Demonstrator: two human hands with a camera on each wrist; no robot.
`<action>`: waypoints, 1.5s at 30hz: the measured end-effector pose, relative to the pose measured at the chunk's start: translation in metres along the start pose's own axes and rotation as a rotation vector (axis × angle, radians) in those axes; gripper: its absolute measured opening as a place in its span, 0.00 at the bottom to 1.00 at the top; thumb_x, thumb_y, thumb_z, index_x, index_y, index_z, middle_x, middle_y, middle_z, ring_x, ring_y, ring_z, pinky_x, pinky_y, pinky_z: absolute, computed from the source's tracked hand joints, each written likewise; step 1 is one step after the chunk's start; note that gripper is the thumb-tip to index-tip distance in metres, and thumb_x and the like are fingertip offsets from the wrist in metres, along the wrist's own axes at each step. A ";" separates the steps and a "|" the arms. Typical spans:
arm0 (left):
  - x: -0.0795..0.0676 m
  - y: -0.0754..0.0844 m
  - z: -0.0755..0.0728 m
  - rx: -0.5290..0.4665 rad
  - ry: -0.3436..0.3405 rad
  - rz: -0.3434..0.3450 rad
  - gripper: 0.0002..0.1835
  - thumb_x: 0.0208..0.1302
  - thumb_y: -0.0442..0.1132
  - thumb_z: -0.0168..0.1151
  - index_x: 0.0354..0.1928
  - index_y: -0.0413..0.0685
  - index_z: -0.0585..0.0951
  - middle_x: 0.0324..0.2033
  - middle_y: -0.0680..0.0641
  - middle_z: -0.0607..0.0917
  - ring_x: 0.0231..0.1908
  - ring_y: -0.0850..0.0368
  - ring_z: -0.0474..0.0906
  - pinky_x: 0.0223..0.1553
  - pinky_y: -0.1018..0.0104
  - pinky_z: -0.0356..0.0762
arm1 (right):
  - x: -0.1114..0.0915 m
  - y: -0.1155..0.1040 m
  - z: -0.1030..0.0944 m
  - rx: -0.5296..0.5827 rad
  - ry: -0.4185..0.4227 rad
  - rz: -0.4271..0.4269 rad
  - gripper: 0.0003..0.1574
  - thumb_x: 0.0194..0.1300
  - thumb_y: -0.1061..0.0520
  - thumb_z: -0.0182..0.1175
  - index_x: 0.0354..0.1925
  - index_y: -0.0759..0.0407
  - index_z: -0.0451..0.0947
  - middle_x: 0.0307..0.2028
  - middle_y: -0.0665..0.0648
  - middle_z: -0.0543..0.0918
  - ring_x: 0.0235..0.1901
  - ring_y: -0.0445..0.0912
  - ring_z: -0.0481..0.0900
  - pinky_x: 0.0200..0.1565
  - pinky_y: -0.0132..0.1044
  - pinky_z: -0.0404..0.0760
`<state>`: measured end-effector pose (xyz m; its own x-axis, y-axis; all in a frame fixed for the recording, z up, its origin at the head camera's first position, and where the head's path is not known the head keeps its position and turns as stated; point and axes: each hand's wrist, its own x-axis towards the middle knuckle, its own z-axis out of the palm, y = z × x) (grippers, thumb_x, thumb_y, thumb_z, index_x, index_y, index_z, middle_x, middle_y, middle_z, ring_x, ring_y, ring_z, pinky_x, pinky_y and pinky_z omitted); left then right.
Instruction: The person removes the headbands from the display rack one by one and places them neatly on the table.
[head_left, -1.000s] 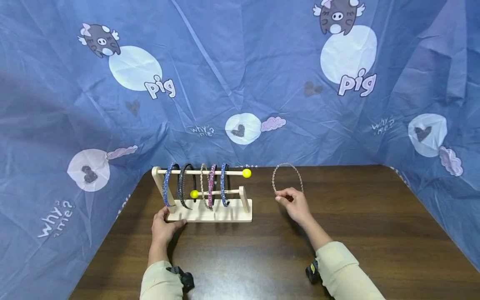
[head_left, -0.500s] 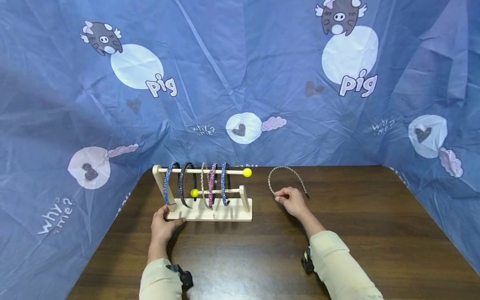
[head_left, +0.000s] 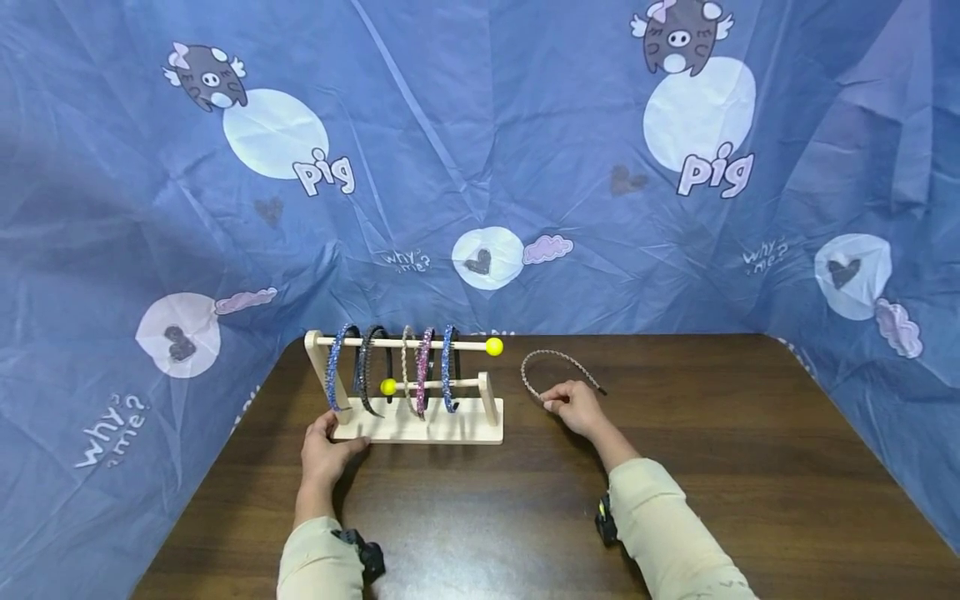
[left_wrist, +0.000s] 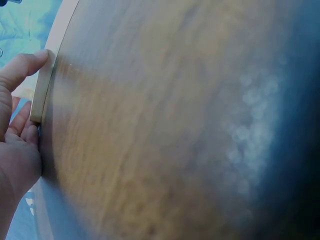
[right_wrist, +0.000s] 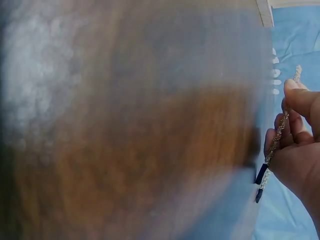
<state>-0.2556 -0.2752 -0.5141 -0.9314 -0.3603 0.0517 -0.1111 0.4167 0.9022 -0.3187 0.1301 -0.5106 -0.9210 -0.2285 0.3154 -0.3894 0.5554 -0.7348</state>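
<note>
Cloth: a blue sheet printed with pigs, hearts and the word "pig" hung behind and to both sides of the table.
Table: dark brown wood, and everything else stood or lay on it.
Rack: a pale wooden stand at the left of the table, with a flat base, an upper rod and a lower rod, each tipped with a yellow ball.
Bands on rack: five hung side by side over the upper rod, from left to right blue, black, pale, pink and blue.
Right hand: it was on the table just right of the rack, with fingers curled and the fingertips pinching one end of the loose band; the right wrist view showed the thumb and fingers closed on the beaded strip.
Left hand: it was at the rack's near left corner, with the thumb on top of the base's edge and the fingers beside it, gripping that corner.
Loose band: a thin, pale beaded arc, tilted low over the table between the rack's right end and the right hand, apart from the rack, with its dark-tipped far end pointing right.
</note>
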 end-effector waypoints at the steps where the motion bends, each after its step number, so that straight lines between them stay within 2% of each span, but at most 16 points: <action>1: 0.000 0.000 0.000 0.002 0.001 0.002 0.40 0.41 0.28 0.70 0.60 0.29 0.65 0.54 0.32 0.65 0.56 0.39 0.61 0.60 0.53 0.53 | 0.000 0.000 0.000 -0.003 -0.002 -0.003 0.05 0.52 0.69 0.63 0.31 0.68 0.83 0.31 0.60 0.82 0.35 0.53 0.76 0.40 0.42 0.73; 7: 0.000 0.001 0.000 0.006 0.003 0.001 0.40 0.42 0.29 0.70 0.60 0.29 0.65 0.54 0.31 0.65 0.56 0.39 0.61 0.60 0.53 0.54 | 0.003 0.000 0.000 -0.023 -0.002 -0.026 0.05 0.50 0.69 0.65 0.29 0.67 0.84 0.31 0.61 0.83 0.36 0.53 0.78 0.40 0.43 0.75; 14: -0.001 0.000 0.001 -0.004 -0.002 -0.026 0.40 0.43 0.28 0.70 0.61 0.29 0.63 0.55 0.31 0.64 0.57 0.38 0.61 0.61 0.51 0.53 | 0.001 -0.001 0.002 -0.027 -0.054 0.083 0.04 0.50 0.67 0.67 0.29 0.63 0.85 0.30 0.56 0.84 0.33 0.46 0.77 0.37 0.38 0.74; 19: -0.002 -0.001 0.002 -0.014 0.004 -0.022 0.40 0.43 0.27 0.70 0.60 0.28 0.64 0.55 0.32 0.65 0.56 0.39 0.61 0.60 0.52 0.53 | 0.000 -0.003 0.003 0.008 -0.103 0.092 0.05 0.49 0.67 0.66 0.29 0.65 0.85 0.28 0.56 0.84 0.31 0.44 0.77 0.35 0.36 0.74; 24: -0.003 -0.002 0.003 -0.029 0.000 -0.017 0.39 0.42 0.27 0.70 0.60 0.28 0.64 0.54 0.31 0.65 0.56 0.39 0.61 0.60 0.52 0.53 | -0.001 -0.004 0.003 0.026 -0.109 0.103 0.05 0.49 0.69 0.65 0.30 0.66 0.84 0.28 0.56 0.84 0.31 0.44 0.76 0.34 0.36 0.74; 27: -0.005 -0.002 0.002 -0.039 0.007 -0.028 0.40 0.43 0.26 0.70 0.60 0.27 0.64 0.55 0.31 0.65 0.56 0.38 0.62 0.60 0.52 0.54 | -0.003 -0.006 0.004 0.013 -0.108 0.124 0.08 0.50 0.67 0.66 0.33 0.65 0.84 0.29 0.55 0.84 0.31 0.44 0.76 0.35 0.36 0.74; 33: -0.007 -0.003 -0.001 -0.054 0.016 -0.054 0.39 0.43 0.26 0.70 0.60 0.27 0.64 0.55 0.31 0.65 0.56 0.39 0.62 0.60 0.52 0.55 | -0.007 -0.024 0.005 0.018 -0.056 0.124 0.18 0.53 0.63 0.66 0.44 0.67 0.81 0.35 0.59 0.84 0.36 0.50 0.79 0.41 0.43 0.76; 38: -0.004 -0.002 -0.001 -0.043 0.019 -0.055 0.40 0.42 0.26 0.70 0.61 0.28 0.63 0.55 0.32 0.65 0.56 0.39 0.62 0.60 0.51 0.55 | -0.012 -0.042 0.004 0.050 -0.021 0.103 0.23 0.53 0.61 0.66 0.49 0.67 0.78 0.42 0.63 0.82 0.42 0.54 0.79 0.46 0.48 0.75; 45: -0.001 0.000 0.000 -0.025 0.018 -0.042 0.39 0.42 0.26 0.70 0.60 0.28 0.64 0.55 0.32 0.66 0.56 0.38 0.62 0.60 0.52 0.55 | -0.018 -0.058 0.006 0.164 -0.005 0.100 0.27 0.53 0.62 0.67 0.52 0.67 0.75 0.45 0.68 0.79 0.46 0.58 0.76 0.48 0.50 0.73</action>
<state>-0.2545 -0.2754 -0.5144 -0.9197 -0.3920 0.0215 -0.1407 0.3803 0.9141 -0.2792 0.0973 -0.4770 -0.9551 -0.1826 0.2332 -0.2913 0.4375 -0.8507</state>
